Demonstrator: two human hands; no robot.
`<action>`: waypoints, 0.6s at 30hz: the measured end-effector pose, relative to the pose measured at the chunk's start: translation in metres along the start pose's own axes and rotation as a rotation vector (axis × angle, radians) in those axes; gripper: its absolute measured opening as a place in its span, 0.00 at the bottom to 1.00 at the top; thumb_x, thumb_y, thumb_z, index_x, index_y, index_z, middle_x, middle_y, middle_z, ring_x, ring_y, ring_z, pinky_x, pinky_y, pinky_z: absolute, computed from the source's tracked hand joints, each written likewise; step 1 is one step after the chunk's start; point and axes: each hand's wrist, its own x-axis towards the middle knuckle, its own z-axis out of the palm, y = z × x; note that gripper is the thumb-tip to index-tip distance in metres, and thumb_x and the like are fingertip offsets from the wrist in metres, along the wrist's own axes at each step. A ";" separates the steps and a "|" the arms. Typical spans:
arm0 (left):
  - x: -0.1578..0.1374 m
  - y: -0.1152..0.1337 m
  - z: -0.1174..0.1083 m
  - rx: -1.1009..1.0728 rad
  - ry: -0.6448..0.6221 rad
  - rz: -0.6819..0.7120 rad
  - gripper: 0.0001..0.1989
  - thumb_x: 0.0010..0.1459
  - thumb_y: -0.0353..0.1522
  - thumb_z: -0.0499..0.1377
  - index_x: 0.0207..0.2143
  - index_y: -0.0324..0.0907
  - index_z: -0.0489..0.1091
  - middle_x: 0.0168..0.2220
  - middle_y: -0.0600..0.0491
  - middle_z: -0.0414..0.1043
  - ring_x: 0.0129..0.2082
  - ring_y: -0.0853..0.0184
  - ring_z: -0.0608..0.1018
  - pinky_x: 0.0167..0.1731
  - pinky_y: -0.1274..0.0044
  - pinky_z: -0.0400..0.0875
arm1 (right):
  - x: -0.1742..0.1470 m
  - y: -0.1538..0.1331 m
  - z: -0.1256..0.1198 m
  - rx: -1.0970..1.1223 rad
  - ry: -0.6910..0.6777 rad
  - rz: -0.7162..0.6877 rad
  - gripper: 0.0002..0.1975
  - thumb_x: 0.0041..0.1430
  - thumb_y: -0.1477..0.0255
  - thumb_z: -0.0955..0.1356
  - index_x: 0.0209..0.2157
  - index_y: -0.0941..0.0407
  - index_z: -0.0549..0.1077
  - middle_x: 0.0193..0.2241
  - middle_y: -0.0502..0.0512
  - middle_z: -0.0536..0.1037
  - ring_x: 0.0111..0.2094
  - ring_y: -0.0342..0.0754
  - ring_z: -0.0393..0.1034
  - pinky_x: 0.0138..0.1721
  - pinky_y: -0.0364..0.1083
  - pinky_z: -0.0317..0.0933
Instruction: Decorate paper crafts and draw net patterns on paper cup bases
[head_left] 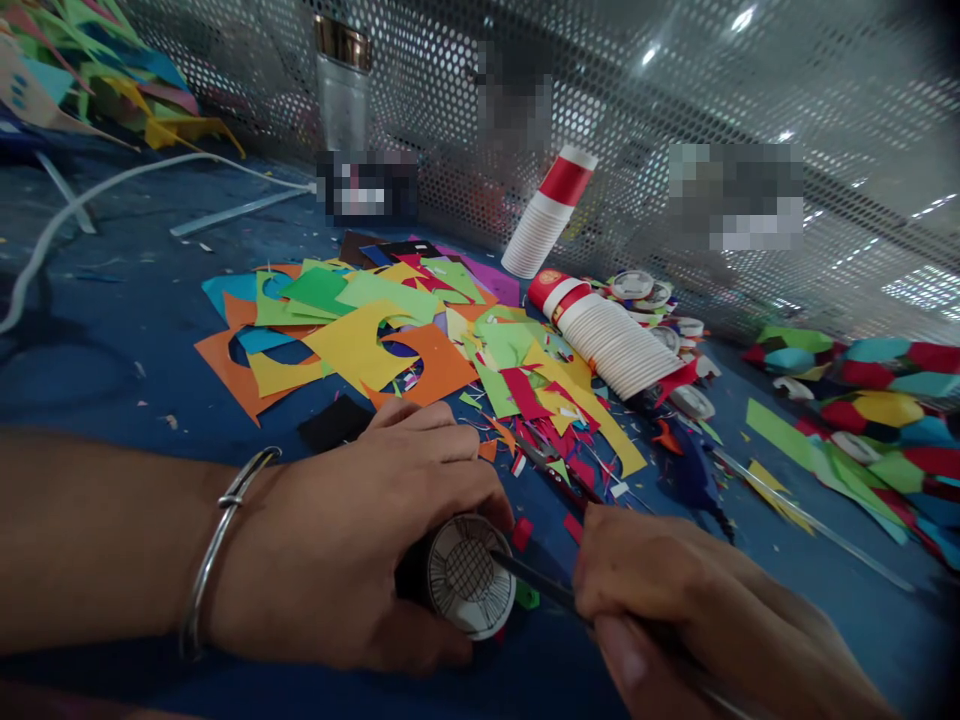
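Observation:
My left hand, with a silver bangle at the wrist, is wrapped round a small dark cup-like piece. Its round white end faces up and bears a black drawn pattern, a cross-hatched circle with lines around it. My right hand is closed on a thin dark pen-like tool. The tool's tip meets the white disc near its right side. Whether it is a pen or a brush I cannot tell. Beyond the hands lies a heap of coloured paper scraps, several with round cut-outs.
Two stacks of white paper cups with red tops stand near the mesh partition, one leaning upright, one lying down. A clear jar and a white cable are at back left. Colourful patchwork pieces lie right.

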 end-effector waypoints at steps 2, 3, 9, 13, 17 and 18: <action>0.000 0.000 0.000 0.004 -0.004 -0.005 0.22 0.44 0.38 0.74 0.42 0.47 0.73 0.43 0.57 0.73 0.45 0.58 0.72 0.47 0.65 0.58 | 0.001 -0.002 -0.001 -0.003 -0.011 0.016 0.13 0.50 0.83 0.62 0.33 0.50 0.68 0.21 0.43 0.75 0.19 0.41 0.71 0.21 0.44 0.58; 0.000 0.000 0.000 0.002 -0.002 -0.003 0.21 0.45 0.38 0.74 0.42 0.48 0.73 0.44 0.58 0.73 0.45 0.58 0.72 0.47 0.65 0.58 | 0.002 -0.003 -0.001 -0.018 -0.011 0.028 0.13 0.51 0.83 0.62 0.33 0.50 0.68 0.22 0.44 0.75 0.20 0.41 0.72 0.22 0.45 0.58; -0.002 0.000 -0.001 -0.034 0.009 0.005 0.23 0.44 0.38 0.74 0.43 0.49 0.73 0.45 0.59 0.73 0.46 0.59 0.71 0.48 0.66 0.56 | -0.001 -0.013 0.000 -0.153 0.054 0.087 0.11 0.54 0.83 0.62 0.31 0.51 0.68 0.23 0.43 0.75 0.22 0.42 0.73 0.25 0.46 0.58; -0.003 0.000 0.000 -0.027 0.005 0.010 0.22 0.45 0.39 0.74 0.42 0.48 0.73 0.44 0.59 0.73 0.46 0.59 0.72 0.48 0.66 0.55 | -0.004 -0.014 0.004 -0.160 0.106 0.088 0.11 0.55 0.82 0.62 0.31 0.51 0.68 0.22 0.44 0.75 0.22 0.42 0.72 0.26 0.46 0.61; -0.002 -0.001 0.000 -0.024 0.002 0.012 0.21 0.46 0.37 0.74 0.43 0.48 0.74 0.44 0.59 0.73 0.46 0.60 0.72 0.48 0.65 0.55 | -0.003 -0.014 0.005 -0.144 0.091 0.066 0.13 0.54 0.84 0.61 0.31 0.51 0.69 0.22 0.45 0.75 0.21 0.43 0.72 0.25 0.46 0.61; -0.001 0.000 0.000 -0.027 0.005 0.013 0.22 0.45 0.38 0.74 0.43 0.48 0.74 0.45 0.59 0.73 0.46 0.60 0.72 0.48 0.65 0.55 | -0.003 -0.014 0.005 -0.133 0.080 0.060 0.13 0.53 0.84 0.61 0.32 0.51 0.69 0.22 0.45 0.75 0.22 0.43 0.72 0.25 0.46 0.61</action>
